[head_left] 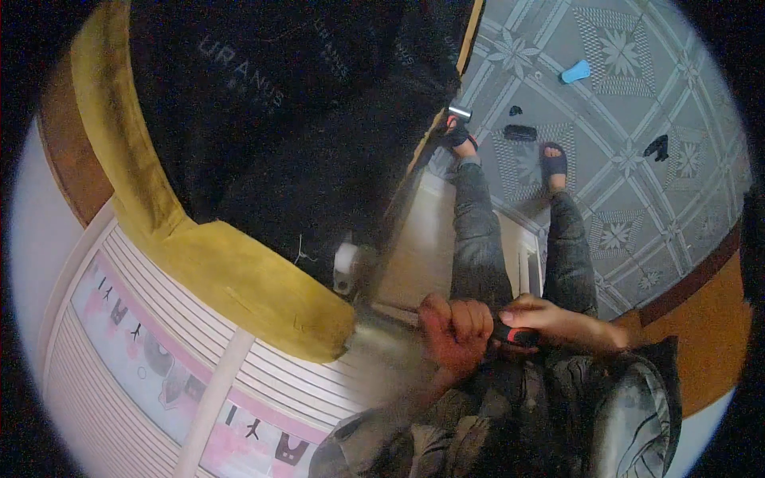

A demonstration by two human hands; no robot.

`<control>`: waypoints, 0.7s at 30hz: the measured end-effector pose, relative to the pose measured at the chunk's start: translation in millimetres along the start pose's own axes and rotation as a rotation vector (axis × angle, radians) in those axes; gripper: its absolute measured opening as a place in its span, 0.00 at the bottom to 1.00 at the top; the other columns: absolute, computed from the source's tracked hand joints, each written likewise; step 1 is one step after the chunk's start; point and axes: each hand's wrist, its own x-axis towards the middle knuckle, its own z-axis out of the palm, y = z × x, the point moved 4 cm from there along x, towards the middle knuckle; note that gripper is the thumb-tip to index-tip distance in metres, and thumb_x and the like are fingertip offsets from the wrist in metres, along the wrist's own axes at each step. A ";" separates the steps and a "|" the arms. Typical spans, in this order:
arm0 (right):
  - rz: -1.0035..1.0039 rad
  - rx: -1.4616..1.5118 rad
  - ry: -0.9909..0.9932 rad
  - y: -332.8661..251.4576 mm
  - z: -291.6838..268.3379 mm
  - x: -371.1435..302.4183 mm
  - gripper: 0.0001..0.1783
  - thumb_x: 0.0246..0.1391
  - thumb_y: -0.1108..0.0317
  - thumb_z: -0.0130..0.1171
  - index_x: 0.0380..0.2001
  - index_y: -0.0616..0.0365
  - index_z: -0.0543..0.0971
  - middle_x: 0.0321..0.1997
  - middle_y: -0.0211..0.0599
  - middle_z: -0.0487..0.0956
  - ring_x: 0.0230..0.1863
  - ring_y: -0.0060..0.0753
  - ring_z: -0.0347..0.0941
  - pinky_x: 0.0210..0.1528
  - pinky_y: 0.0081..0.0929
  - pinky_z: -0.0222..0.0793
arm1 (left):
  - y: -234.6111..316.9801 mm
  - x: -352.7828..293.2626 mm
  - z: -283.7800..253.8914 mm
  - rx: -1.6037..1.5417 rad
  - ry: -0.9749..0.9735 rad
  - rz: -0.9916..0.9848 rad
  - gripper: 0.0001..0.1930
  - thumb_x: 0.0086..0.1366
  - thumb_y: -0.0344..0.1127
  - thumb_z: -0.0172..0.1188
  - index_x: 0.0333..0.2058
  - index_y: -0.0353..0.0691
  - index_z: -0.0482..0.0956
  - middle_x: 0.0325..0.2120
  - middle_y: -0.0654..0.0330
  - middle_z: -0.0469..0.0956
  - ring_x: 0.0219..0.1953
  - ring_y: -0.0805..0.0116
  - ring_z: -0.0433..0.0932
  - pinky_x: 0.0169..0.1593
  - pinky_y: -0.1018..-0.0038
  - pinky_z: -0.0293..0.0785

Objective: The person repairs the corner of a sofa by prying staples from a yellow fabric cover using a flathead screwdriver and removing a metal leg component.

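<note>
In front of my lap, my right hand (550, 323) is closed around a black tool handle with red trim (519, 334). Just to its left is my left hand (456, 328), fingers curled and slightly blurred; what they hold, if anything, is hidden. Ahead and to the left stands a large upholstered furniture piece with yellow edging (255, 275) and black underside fabric (263, 159). A whitish fitting (344, 267) sits at that fabric's near corner.
A silver cylinder (460, 112) is beside my left foot. On the patterned floor (621, 175) lie a light-blue object (575, 72) and several small black pieces (520, 132). My right foot wears a dark slipper (555, 162). Striped panelling (263, 374) is at the left.
</note>
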 end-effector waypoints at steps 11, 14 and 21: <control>-0.981 -1.090 0.677 -32.5 27.7 -42.2 0.19 0.43 0.61 0.61 0.38 0.57 0.74 0.21 0.35 0.73 0.23 0.37 0.72 0.27 0.30 0.70 | -2.5 10.2 6.8 -0.039 0.036 0.030 0.20 0.70 0.48 0.28 0.20 0.47 0.56 0.08 0.65 0.54 0.11 0.72 0.51 0.16 0.72 0.54; -0.795 -0.744 0.478 -40.5 6.4 -38.4 0.14 0.49 0.61 0.59 0.33 0.60 0.75 0.18 0.33 0.72 0.20 0.27 0.71 0.23 0.27 0.68 | -20.4 5.6 14.1 0.029 0.017 0.044 0.20 0.70 0.48 0.29 0.21 0.47 0.57 0.08 0.65 0.54 0.11 0.72 0.53 0.16 0.72 0.56; 0.184 0.270 -0.389 2.1 6.2 -1.9 0.28 0.54 0.39 0.44 0.31 0.54 0.77 0.18 0.25 0.72 0.17 0.16 0.64 0.16 0.15 0.58 | -15.4 -0.7 3.7 0.094 0.061 0.073 0.18 0.69 0.49 0.31 0.23 0.47 0.57 0.08 0.66 0.55 0.11 0.71 0.56 0.18 0.72 0.60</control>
